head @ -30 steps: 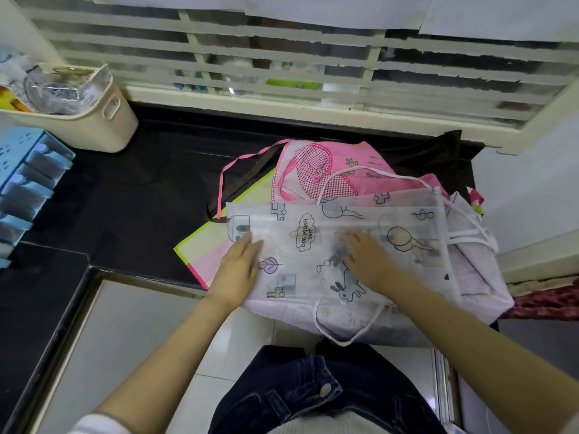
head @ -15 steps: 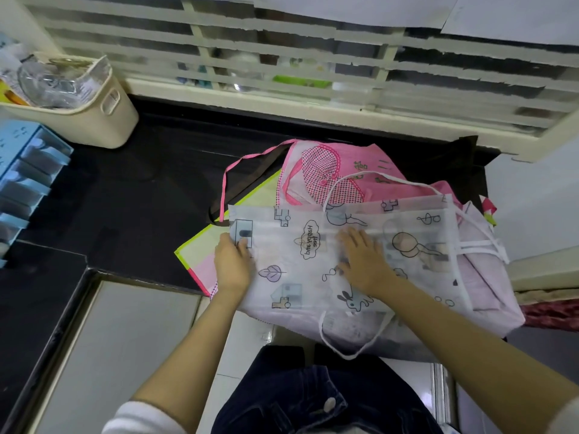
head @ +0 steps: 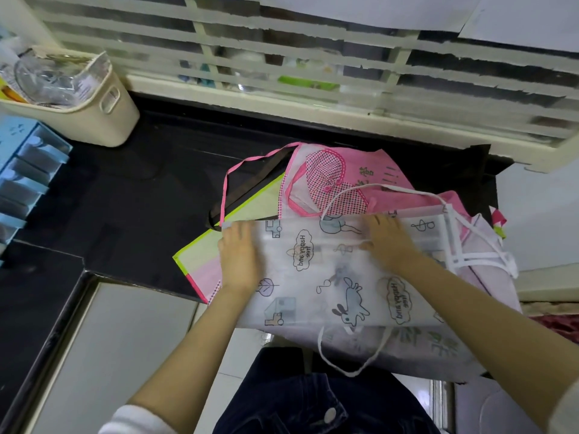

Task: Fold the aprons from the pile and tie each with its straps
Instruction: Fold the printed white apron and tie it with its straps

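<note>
Both hands on the white printed apron [head: 329,277] – it lies on top of the apron pile [head: 344,180] at the right end of the black counter [head: 141,198].
Right hand [head: 388,242] is flat, fingers spread, pressing the apron near its far edge. Left hand [head: 238,255] is at the apron's left edge with fingers pointing away – blurred, fabric partly over it, cannot tell if it pinches the edge. White strap loop [head: 351,368] hangs off the near side. Cream basket [head: 94,120] sits at far left, well apart.
</note>
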Tool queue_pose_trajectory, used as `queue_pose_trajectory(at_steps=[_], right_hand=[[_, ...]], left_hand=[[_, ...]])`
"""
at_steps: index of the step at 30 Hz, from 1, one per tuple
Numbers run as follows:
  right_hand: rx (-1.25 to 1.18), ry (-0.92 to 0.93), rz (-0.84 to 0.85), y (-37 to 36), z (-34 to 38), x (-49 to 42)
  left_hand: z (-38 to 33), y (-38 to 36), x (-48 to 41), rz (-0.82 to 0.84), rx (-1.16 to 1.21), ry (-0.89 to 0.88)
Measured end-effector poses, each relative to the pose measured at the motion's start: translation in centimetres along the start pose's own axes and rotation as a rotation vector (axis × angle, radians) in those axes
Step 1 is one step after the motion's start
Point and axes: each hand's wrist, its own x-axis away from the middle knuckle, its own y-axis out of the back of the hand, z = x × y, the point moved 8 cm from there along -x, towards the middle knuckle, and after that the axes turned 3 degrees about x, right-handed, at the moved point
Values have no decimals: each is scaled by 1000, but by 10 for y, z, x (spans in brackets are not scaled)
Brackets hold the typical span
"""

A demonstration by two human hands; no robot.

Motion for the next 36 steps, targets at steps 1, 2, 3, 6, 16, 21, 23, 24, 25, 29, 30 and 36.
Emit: queue_pose_trajectory(at_steps=[1, 2, 3, 6, 16, 21, 23, 24, 25, 29, 30, 36], right_hand=[[54, -2, -2, 3, -4, -2], [106, -6, 0, 7, -7, -4], [153, -12, 3, 11, -11, -5], [192, -21, 43, 20, -22, -9], [-31, -61, 82, 34, -26, -17], [192, -24, -10, 37, -20, -26], [242, 48, -83, 34, -3, -20], [271, 128, -147, 31, 14, -13], [279, 196, -162, 24, 31, -4], [126, 226, 146, -22, 57, 16], [99, 155, 209, -30, 45, 17], [150, -15, 254, -37, -33, 14]], left_hand=[[-19, -5, -4, 45, 21, -119], [-37, -11, -8, 95, 47, -221], [-53, -17, -10, 145, 61, -303], [-84, -42, -18, 290, 12, -396], [-84, -72, -42, 368, -145, -164], [-87, -77, -46, 337, -186, -121], [-88, -78, -47, 332, -199, -112], [-89, -79, -47, 334, -209, -110], [-89, -79, -47, 346, -219, -105], [-95, -73, -44, 363, -207, -81], [-98, -69, -43, 349, -197, -80], [-123, -76, 13, 339, -287, -363]])
